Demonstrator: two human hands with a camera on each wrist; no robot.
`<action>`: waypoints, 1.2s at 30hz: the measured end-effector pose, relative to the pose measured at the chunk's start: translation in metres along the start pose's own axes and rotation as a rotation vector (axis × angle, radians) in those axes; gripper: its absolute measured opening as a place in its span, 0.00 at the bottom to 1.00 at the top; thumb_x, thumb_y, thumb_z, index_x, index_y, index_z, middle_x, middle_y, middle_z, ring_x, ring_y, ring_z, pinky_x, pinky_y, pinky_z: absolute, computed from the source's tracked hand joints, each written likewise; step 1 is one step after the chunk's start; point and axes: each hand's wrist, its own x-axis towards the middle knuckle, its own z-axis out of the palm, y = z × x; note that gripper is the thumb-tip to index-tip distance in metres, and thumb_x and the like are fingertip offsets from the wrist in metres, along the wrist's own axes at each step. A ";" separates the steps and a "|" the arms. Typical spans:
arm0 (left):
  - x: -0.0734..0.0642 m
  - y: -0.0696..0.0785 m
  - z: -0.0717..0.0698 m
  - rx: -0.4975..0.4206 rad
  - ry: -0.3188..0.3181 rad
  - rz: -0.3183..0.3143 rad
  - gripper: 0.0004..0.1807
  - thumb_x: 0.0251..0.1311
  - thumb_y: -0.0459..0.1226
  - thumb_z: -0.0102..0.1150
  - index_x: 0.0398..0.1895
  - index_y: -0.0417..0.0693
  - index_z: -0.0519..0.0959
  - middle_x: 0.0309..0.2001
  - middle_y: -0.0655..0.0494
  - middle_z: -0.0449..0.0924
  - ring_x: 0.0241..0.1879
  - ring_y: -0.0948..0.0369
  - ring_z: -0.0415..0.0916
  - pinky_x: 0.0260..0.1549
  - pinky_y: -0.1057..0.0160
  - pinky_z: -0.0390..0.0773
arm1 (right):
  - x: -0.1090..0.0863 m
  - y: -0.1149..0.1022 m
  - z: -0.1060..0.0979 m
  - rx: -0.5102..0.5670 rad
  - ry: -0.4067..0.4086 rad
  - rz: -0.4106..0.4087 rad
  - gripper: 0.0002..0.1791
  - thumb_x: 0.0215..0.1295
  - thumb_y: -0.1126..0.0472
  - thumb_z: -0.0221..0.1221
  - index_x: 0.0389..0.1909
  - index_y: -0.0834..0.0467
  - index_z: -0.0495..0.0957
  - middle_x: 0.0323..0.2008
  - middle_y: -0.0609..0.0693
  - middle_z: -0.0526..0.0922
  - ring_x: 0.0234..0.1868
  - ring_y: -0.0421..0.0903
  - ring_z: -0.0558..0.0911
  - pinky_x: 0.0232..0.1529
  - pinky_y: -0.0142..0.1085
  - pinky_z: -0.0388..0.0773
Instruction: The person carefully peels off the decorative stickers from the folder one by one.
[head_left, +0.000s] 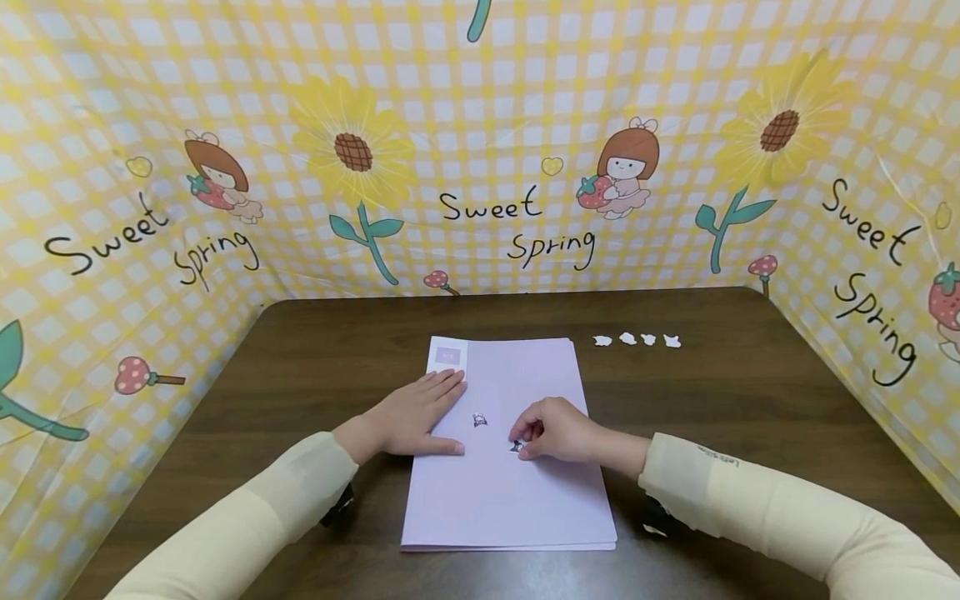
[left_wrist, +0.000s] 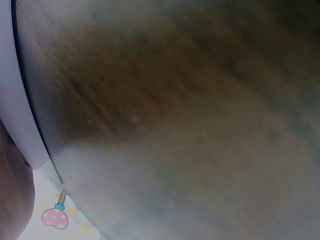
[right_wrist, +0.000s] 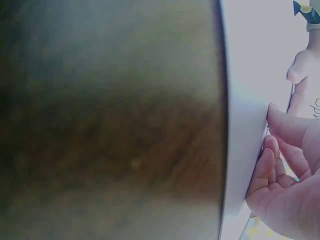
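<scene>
A pale purple paper folder (head_left: 517, 508) lies on the table. My left hand (head_left: 423, 412) rests on its left side with the fingers extended, the fingertips by a white label with a lilac square (head_left: 448, 356). Near the middle sits a small black-and-white sticker (head_left: 480, 420). To its right, my right hand (head_left: 558, 429) pinches another small dark-and-white sticker (head_left: 516, 447) at the folder's surface, partly covered by thumb and fingers. From the right wrist, the thumb and curled fingers (right_wrist: 285, 165) show at the folder; the sticker itself cannot be made out there.
Several small white cut-out pieces (head_left: 637, 340) lie in a row on the dark wooden table (head_left: 330, 350), beyond the folder's far right corner. A yellow checked cloth (head_left: 480, 125) with printed flowers hangs around the table's back and sides.
</scene>
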 end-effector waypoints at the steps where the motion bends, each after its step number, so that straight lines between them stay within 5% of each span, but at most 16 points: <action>1: 0.000 0.000 0.000 0.001 -0.003 -0.002 0.59 0.52 0.78 0.33 0.78 0.48 0.47 0.77 0.52 0.41 0.75 0.57 0.35 0.70 0.58 0.41 | 0.000 0.000 0.000 0.007 -0.007 0.013 0.07 0.50 0.66 0.73 0.31 0.56 0.86 0.22 0.41 0.76 0.28 0.38 0.72 0.32 0.31 0.72; 12: 0.000 -0.001 0.001 -0.014 0.014 0.017 0.59 0.53 0.77 0.33 0.78 0.46 0.48 0.77 0.51 0.42 0.75 0.56 0.36 0.70 0.56 0.42 | 0.004 -0.003 0.001 0.079 -0.054 0.104 0.08 0.51 0.69 0.72 0.28 0.57 0.82 0.22 0.43 0.72 0.27 0.39 0.70 0.31 0.30 0.68; 36: -0.001 0.000 0.000 -0.020 0.027 0.033 0.58 0.55 0.76 0.34 0.77 0.44 0.49 0.77 0.49 0.43 0.75 0.55 0.37 0.70 0.56 0.42 | -0.001 0.005 -0.008 0.140 -0.082 0.014 0.04 0.62 0.67 0.64 0.28 0.57 0.82 0.22 0.41 0.77 0.28 0.39 0.73 0.33 0.31 0.71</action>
